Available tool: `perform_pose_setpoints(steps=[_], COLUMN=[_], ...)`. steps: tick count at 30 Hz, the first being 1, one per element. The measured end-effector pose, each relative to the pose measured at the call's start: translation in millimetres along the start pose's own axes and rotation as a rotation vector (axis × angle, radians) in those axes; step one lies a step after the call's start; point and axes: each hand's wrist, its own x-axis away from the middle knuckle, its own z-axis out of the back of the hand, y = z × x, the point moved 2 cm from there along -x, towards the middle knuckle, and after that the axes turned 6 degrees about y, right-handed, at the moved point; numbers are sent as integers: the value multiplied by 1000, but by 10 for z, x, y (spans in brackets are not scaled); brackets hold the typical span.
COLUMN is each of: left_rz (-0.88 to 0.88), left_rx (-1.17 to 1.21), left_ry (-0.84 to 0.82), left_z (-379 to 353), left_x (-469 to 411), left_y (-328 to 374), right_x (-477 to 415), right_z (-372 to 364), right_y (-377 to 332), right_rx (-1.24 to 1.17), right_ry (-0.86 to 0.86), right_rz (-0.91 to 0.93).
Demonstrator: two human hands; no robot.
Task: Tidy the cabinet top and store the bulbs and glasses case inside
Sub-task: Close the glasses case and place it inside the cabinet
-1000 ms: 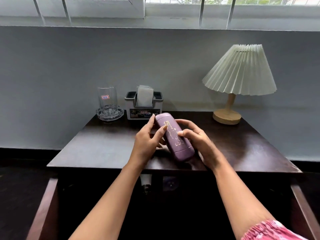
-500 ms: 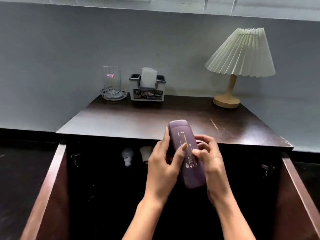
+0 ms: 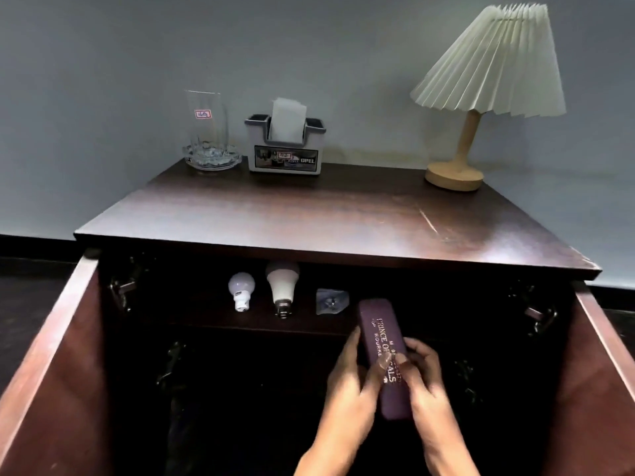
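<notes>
I hold a purple glasses case (image 3: 379,334) with gold lettering in both hands, in front of the open dark wooden cabinet (image 3: 309,218). My left hand (image 3: 347,396) grips its left side and my right hand (image 3: 426,383) its right side. The case's far end points at the upper shelf inside. On that shelf stand a small white bulb (image 3: 241,290) and a larger white bulb (image 3: 282,286), bases toward me. A small clear packet (image 3: 331,301) lies just right of them, close to the case's tip.
On the cabinet top stand a drinking glass (image 3: 206,121) in a glass dish at the back left, a tissue holder (image 3: 286,144) beside it, and a pleated lamp (image 3: 481,87) at the back right. Both cabinet doors (image 3: 51,365) hang open to either side.
Both hands have carried the glasses case from the cabinet top down and forward into the open cabinet front. My view has dropped, showing the shelf and bulbs.
</notes>
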Motion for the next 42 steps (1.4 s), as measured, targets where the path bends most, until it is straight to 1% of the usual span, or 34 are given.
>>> perform_pose_setpoints(steps=[6, 8, 10, 14, 16, 18, 24, 29, 31, 35, 38, 42], left_rz=[-130, -184, -219, -197, -200, -210, -212, -194, -174, -139, -151, -226], left_rx=[-266, -342, -398, -443, -501, -546, -530, -534, -574, -539, -550, -544], left_ry=[-222, -310, -348, -288, -292, -291, -237, -242, -255, -226, -231, -183], left_z=[-269, -334, -395, -428, -442, -448, -505, -522, -528, -503, -467, -426], left_x=[-358, -453, -541, -731, -785, -832, -972, -969, -986, -975, -899, -760], left_y=[-55, -76, -97, -136, -142, -161, -281, -301, -312, -343, -280, -237], right_x=[-510, -647, -763, -937, -1008, -1055, -1149, -1148, -1137, -1061, -977, -798], right_z=[-124, -156, -181, -282, -307, -319, -364, -370, -377, -393, -387, -305], right_y=[78, 85, 85, 71, 71, 61, 67, 16, 1, -25, -68, -195], right_rx=[167, 259, 357, 547, 635, 665, 817, 890, 921, 1011, 1075, 1049], right_ry=[64, 82, 98, 82, 67, 59, 38, 13, -2, -7, 27, 178], right_rz=[5, -9, -14, 0, 6, -3, -10, -11, -7, 12, 41, 132])
